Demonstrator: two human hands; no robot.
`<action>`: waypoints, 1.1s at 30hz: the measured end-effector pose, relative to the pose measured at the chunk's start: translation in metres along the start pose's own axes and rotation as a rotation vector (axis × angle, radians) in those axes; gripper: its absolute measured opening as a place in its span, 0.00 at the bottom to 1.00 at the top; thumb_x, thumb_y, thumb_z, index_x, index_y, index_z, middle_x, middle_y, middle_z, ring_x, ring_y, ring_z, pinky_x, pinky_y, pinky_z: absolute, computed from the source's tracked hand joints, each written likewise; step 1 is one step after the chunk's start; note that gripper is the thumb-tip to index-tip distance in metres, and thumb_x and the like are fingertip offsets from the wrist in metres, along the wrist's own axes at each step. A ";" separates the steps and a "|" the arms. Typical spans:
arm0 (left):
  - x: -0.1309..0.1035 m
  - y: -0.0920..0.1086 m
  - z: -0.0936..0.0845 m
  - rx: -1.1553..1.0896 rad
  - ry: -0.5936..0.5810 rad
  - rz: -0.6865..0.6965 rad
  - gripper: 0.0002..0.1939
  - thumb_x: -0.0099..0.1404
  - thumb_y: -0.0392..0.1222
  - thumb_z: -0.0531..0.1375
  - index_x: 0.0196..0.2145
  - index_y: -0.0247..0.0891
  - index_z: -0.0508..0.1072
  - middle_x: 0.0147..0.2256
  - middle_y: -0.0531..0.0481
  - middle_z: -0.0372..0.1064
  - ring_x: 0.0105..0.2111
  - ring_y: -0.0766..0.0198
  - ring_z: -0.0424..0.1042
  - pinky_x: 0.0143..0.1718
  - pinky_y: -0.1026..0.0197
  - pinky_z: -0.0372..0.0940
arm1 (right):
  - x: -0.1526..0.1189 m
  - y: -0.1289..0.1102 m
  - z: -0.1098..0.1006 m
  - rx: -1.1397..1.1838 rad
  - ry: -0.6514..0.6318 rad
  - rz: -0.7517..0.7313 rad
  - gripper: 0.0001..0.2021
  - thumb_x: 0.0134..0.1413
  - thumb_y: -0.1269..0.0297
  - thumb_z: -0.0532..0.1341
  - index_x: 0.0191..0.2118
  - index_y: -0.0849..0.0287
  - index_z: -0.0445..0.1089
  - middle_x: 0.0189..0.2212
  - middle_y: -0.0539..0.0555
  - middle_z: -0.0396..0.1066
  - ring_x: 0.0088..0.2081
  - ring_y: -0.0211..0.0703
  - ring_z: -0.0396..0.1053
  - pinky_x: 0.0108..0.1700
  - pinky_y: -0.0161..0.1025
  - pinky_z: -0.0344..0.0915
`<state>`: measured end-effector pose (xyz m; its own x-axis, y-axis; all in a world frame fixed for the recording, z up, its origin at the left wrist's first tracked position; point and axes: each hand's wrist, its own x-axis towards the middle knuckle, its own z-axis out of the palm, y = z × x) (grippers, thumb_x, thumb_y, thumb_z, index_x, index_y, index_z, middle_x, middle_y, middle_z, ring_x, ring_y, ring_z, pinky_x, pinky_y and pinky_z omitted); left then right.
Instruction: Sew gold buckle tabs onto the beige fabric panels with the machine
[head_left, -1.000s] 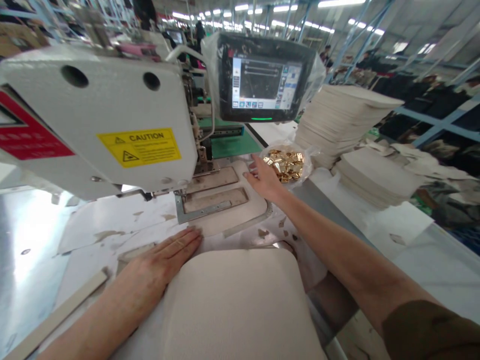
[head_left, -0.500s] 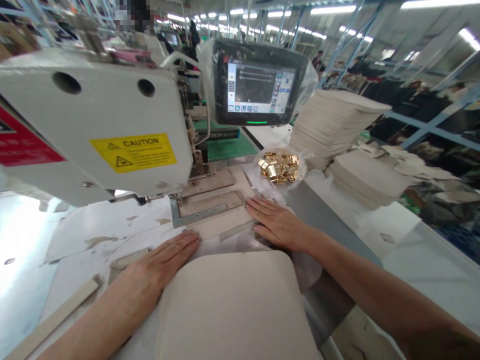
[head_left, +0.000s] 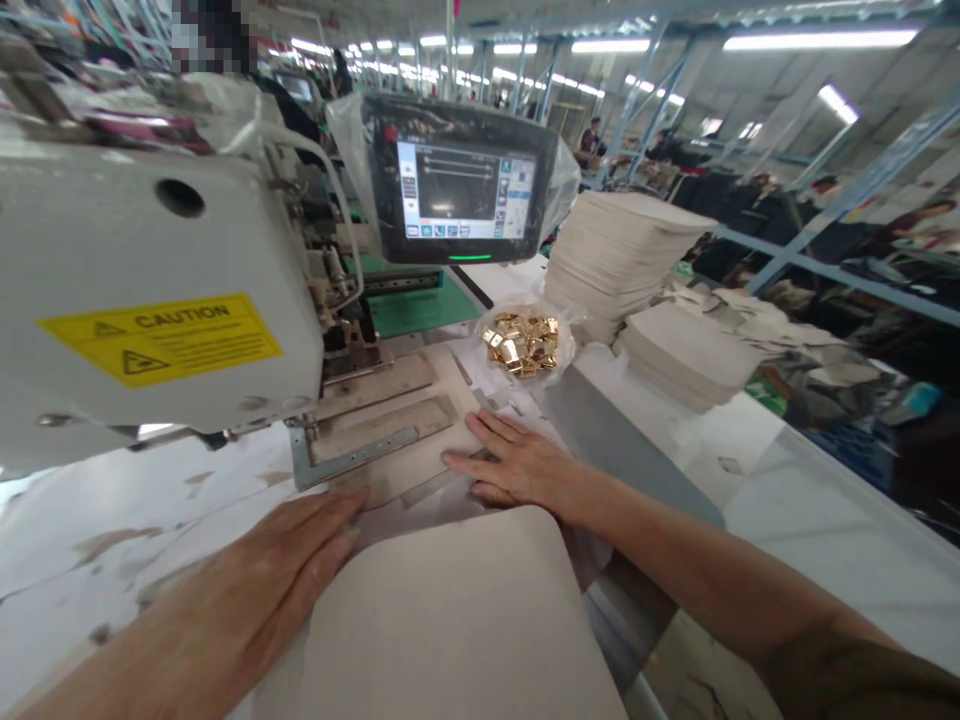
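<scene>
A light beige fabric panel [head_left: 442, 455] lies flat under the metal clamp frame [head_left: 360, 455] of a sewing machine [head_left: 172, 270]. My left hand [head_left: 292, 540] rests flat at the panel's near left corner, its fingers stretched out and close together. At the right edge, my right hand [head_left: 517, 465] lies with fingers spread, the fingertips on the panel. Neither hand grips anything. Directly in front of me, between my forearms, is a beige rounded-corner panel [head_left: 457, 620], apparently the top of a stack.
A plastic bag of gold metal clasps [head_left: 521, 345] sits right of the machine, below a plastic-wrapped screen [head_left: 457, 190]. Farther right stand a tall stack of beige panels [head_left: 619, 255] and a lower stack [head_left: 682, 355]. Fabric scraps lie at the left.
The view has shifted, so the machine sits farther left. My right hand's fingers have spread and reach further onto the panel. My left hand stays near the panel's corner.
</scene>
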<state>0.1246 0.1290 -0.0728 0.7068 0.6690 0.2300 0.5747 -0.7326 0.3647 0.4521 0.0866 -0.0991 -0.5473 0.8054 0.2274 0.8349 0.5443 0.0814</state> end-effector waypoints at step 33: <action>0.002 0.048 0.010 0.245 -0.013 -0.024 0.26 0.70 0.57 0.46 0.53 0.41 0.73 0.50 0.46 0.73 0.52 0.53 0.70 0.53 0.47 0.69 | 0.002 0.012 -0.012 0.053 0.095 0.057 0.16 0.66 0.57 0.52 0.47 0.55 0.75 0.50 0.55 0.75 0.48 0.43 0.73 0.48 0.38 0.69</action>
<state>0.1575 0.0944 -0.0637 0.6965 0.6857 0.2114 0.6727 -0.7265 0.1400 0.4620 0.0922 -0.0863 -0.4893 0.8108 0.3212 0.8587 0.5122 0.0152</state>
